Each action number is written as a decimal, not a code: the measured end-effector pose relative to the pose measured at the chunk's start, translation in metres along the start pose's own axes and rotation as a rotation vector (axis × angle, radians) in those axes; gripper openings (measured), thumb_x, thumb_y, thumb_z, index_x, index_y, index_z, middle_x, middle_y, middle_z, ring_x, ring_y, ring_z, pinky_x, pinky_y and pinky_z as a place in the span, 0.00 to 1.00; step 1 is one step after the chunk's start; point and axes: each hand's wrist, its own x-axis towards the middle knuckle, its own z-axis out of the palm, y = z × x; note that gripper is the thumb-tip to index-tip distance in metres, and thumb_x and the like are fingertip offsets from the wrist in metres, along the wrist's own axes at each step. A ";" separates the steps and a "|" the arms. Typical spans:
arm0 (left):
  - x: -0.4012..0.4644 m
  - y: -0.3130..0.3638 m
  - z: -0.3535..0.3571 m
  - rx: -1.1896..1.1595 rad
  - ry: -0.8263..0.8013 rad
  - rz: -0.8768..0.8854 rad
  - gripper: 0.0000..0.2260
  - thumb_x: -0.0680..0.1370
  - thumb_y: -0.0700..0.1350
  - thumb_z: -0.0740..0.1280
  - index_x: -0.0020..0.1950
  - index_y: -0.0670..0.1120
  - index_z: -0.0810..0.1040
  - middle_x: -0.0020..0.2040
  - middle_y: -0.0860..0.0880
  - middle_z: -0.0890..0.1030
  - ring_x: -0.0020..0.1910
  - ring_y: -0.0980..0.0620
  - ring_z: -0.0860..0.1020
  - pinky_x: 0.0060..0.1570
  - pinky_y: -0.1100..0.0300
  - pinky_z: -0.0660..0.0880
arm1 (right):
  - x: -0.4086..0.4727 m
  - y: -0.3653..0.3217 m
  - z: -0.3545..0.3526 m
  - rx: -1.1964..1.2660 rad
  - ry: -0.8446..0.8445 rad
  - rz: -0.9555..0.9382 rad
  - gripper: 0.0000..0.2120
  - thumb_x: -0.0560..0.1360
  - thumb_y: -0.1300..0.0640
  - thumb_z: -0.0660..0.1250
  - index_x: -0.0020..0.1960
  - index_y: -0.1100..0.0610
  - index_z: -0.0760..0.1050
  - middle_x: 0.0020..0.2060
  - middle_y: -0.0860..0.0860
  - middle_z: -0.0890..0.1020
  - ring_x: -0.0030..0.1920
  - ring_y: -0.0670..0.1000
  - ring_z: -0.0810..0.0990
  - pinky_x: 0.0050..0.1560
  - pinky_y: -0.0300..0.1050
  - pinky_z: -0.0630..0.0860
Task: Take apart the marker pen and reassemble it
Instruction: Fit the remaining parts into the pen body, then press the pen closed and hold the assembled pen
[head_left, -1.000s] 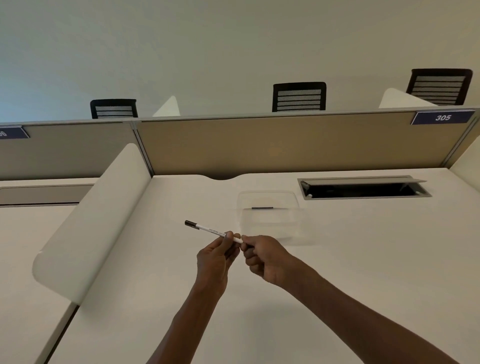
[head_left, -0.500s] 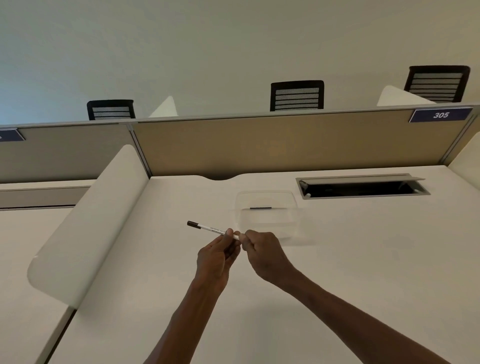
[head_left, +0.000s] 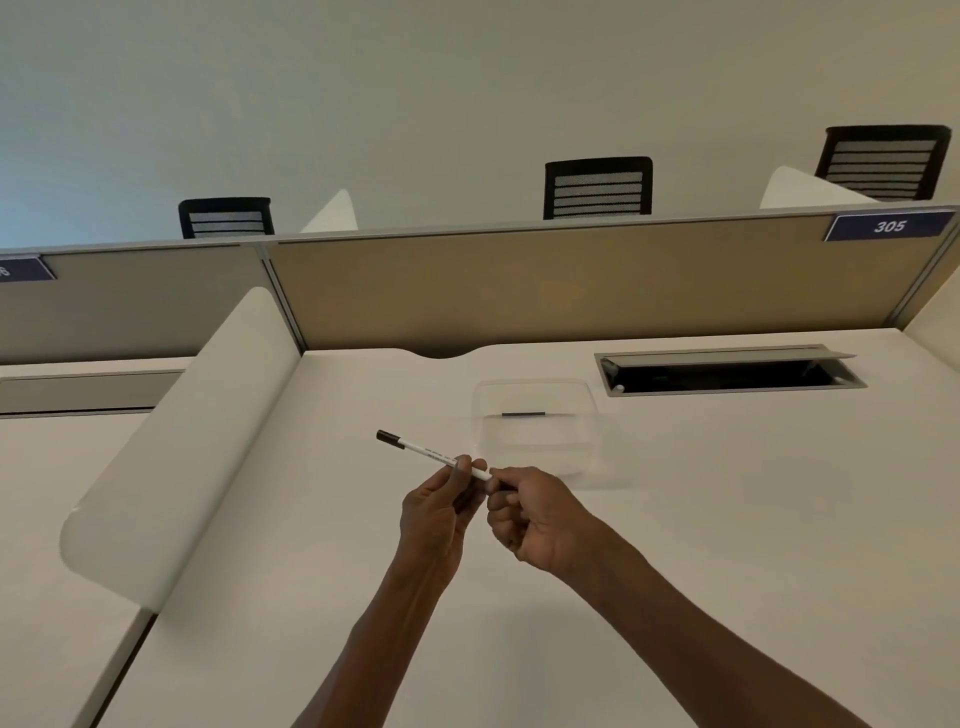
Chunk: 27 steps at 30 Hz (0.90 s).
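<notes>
Where the pale table spreads across the lower half of the view, backed by a tan partition carrying a blue plate marked 305. To the left, a white rounded side divider, slanting from the partition toward the near edge. Beyond the partition, three dark chair backs. Set into the table at the right rear, an open cable hatch, dark inside. Just left of the hatch, a clear plastic tray, resting on the table behind the hands; inside it, only a short dark strip near the far wall, too small to identify.

Raised over the table, in front of the tray, two bare forearms meeting at the middle. Left hand: fingers curled, thumb and fingertips pinching the white barrel of the marker pen near its right end. Right hand: loosely clenched, fingertips closed on the pen's right end, hiding that tip. Marker pen held clear of the table, tilted, dark cap end pointing up and left, away from both hands, printed lettering along the barrel too small to read. Hands almost touching each other around the barrel.
</notes>
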 end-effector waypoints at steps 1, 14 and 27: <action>0.000 0.000 0.001 0.002 -0.002 -0.002 0.10 0.72 0.45 0.72 0.45 0.37 0.85 0.40 0.43 0.83 0.39 0.48 0.83 0.47 0.59 0.81 | 0.000 0.000 -0.002 -0.085 0.009 -0.050 0.17 0.80 0.55 0.59 0.34 0.59 0.73 0.22 0.48 0.65 0.20 0.44 0.58 0.19 0.35 0.56; 0.002 0.000 0.015 -0.159 0.079 -0.095 0.06 0.73 0.43 0.73 0.42 0.40 0.87 0.41 0.44 0.86 0.39 0.52 0.84 0.40 0.60 0.81 | 0.019 0.015 -0.038 -0.899 0.095 -1.014 0.09 0.75 0.51 0.70 0.55 0.44 0.78 0.48 0.43 0.79 0.42 0.41 0.76 0.41 0.32 0.73; -0.001 -0.002 0.019 -0.002 -0.033 -0.200 0.10 0.75 0.49 0.73 0.48 0.43 0.86 0.47 0.45 0.87 0.47 0.50 0.85 0.49 0.58 0.81 | 0.024 0.004 -0.032 -0.868 0.254 -1.305 0.07 0.72 0.60 0.75 0.49 0.51 0.84 0.45 0.47 0.78 0.38 0.46 0.76 0.34 0.41 0.76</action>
